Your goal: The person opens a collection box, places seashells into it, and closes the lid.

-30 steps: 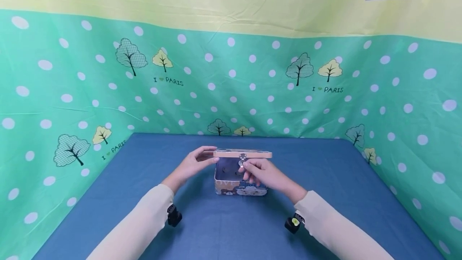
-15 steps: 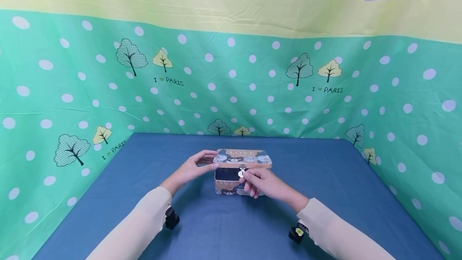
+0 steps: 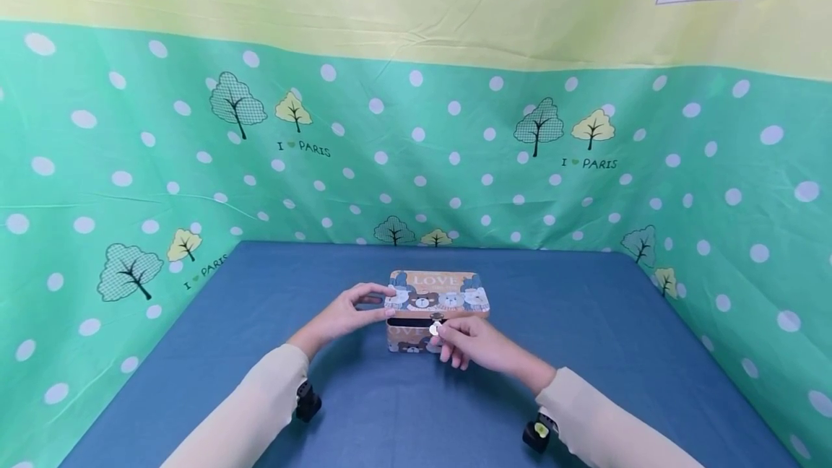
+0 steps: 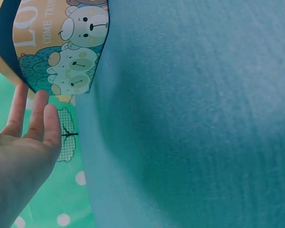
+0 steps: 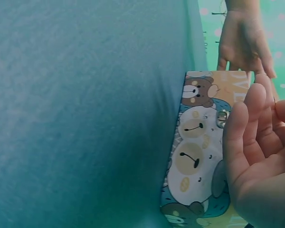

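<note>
A small tin box (image 3: 406, 340) printed with cartoon bears stands mid-table in the head view. Its hinged lid (image 3: 438, 293) is lowered most of the way, with a dark gap along the front. My left hand (image 3: 343, 316) touches the lid's left edge, fingers mostly straight and thumb near the front corner. My right hand (image 3: 484, 344) pinches the lid's round silver clasp (image 3: 435, 328) between thumb and index finger. In the right wrist view a metal catch (image 5: 222, 118) sits on the box's front, beside my curved fingers. The lid hides most of the inside.
A dark blue cloth (image 3: 364, 410) covers the table. Behind it and at both sides hangs a green and yellow curtain (image 3: 416, 165) with white dots and trees. Black wrist cameras (image 3: 308, 403) are strapped at both sleeves.
The lid has swung down and forward from nearly level, narrowing the front gap. Both hands have come down with it, the right still pinching the clasp.
</note>
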### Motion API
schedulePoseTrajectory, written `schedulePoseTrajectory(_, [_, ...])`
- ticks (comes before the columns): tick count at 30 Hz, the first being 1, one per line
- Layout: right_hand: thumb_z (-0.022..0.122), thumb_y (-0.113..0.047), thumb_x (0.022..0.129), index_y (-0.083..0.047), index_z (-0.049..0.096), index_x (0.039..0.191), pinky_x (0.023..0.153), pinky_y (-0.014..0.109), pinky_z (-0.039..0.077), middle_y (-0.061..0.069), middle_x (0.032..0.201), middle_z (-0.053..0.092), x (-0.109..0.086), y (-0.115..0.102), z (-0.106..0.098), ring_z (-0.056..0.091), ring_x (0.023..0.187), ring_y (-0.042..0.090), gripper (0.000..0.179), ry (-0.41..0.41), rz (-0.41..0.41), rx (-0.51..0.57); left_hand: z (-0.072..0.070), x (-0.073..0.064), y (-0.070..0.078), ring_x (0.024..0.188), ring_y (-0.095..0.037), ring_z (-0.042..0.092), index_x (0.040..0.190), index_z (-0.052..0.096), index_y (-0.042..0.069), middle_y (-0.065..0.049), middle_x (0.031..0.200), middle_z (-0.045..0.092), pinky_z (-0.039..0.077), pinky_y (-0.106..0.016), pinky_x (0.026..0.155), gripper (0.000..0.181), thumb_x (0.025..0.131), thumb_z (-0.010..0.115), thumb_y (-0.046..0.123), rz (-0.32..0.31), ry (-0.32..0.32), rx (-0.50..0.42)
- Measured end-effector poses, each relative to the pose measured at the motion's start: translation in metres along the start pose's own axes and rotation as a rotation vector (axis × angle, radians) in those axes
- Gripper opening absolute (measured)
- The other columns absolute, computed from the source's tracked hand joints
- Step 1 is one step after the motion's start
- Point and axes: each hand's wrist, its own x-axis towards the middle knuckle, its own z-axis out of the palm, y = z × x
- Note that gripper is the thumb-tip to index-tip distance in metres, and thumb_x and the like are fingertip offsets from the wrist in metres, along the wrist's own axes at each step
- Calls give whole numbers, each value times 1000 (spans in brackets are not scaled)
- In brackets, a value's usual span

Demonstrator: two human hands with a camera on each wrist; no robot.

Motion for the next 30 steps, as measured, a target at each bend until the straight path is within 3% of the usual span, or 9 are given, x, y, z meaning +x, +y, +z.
schedulePoseTrajectory(10, [46,-32,108,-2,72,110,57,33,53,3,79,68,-4,11,7,59,65,16,40,-23,55,3,4,-1,-7,124,-33,53,123,71,21,-6,134,53,42,-56,101,37,89,79,32,31,20,2])
schedulePoseTrajectory(24, [42,-29,110,-1,70,110,59,31,51,3,79,68,-2,22,13,61,66,15,41,-75,112,44,11,0,-8,122,-31,51,116,73,23,-6,131,51,45,-52,98,37,83,84,35,6,44,56])
schedulePoseTrajectory(30, [41,-30,110,-3,72,109,52,26,44,3,77,68,1,24,16,60,62,13,41,-76,163,48,11,0,-7,122,-32,51,118,72,21,-7,131,52,43,-55,99,40,83,84,36,-16,45,68])
